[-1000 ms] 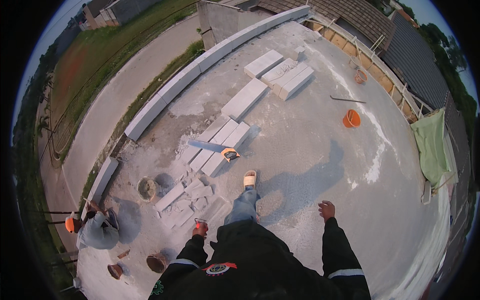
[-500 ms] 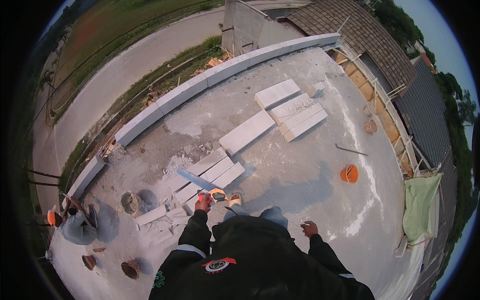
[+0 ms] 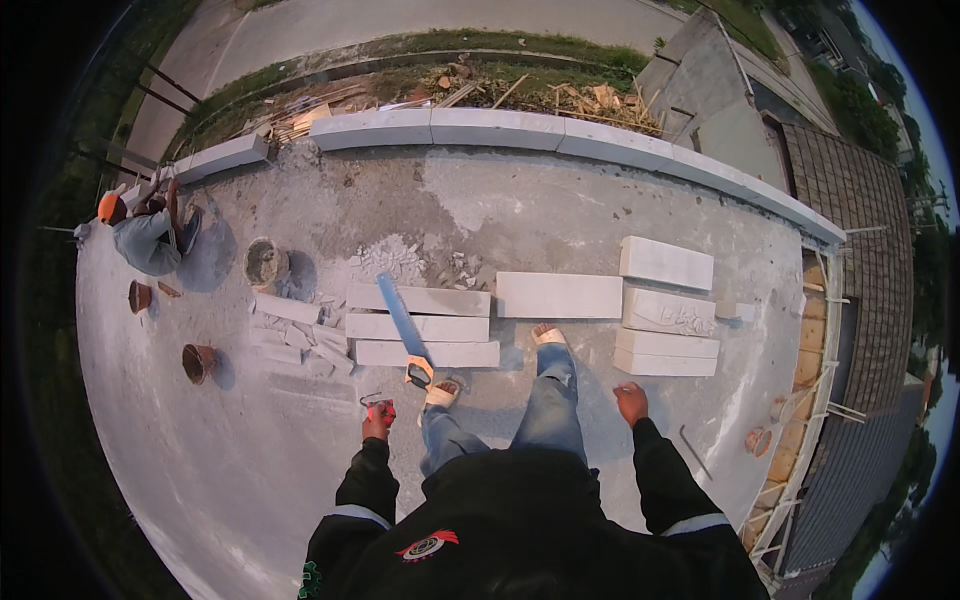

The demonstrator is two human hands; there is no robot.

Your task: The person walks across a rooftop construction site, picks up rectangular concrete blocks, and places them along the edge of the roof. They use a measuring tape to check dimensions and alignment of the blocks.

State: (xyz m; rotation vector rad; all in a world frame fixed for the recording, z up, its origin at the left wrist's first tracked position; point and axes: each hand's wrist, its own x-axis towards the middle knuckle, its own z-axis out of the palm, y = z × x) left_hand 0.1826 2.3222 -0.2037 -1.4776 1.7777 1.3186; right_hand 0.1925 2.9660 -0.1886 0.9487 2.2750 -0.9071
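My left hand (image 3: 376,420) grips a red tape measure (image 3: 383,408), just below the orange handle of a hand saw (image 3: 401,322). The saw's blue blade lies across long white blocks (image 3: 445,326) on the floor. My right hand (image 3: 632,402) is held out with fingers curled, below a stack of blocks (image 3: 668,355); whether it holds anything small I cannot make out. My sandalled feet stand beside the blocks, near a single slab (image 3: 558,295).
A co-worker (image 3: 145,230) crouches by the low block edging (image 3: 495,128) at the left, near a mortar bucket (image 3: 265,265) and smaller pots (image 3: 197,362). Broken pieces (image 3: 290,330) lie left of the saw. A metal bar (image 3: 693,448) and timber formwork (image 3: 810,370) are at the right.
My view has swung round to face the block edging squarely. My feet have stepped closer to the blocks. The tape measure stays in my left hand; the saw still lies on the blocks.
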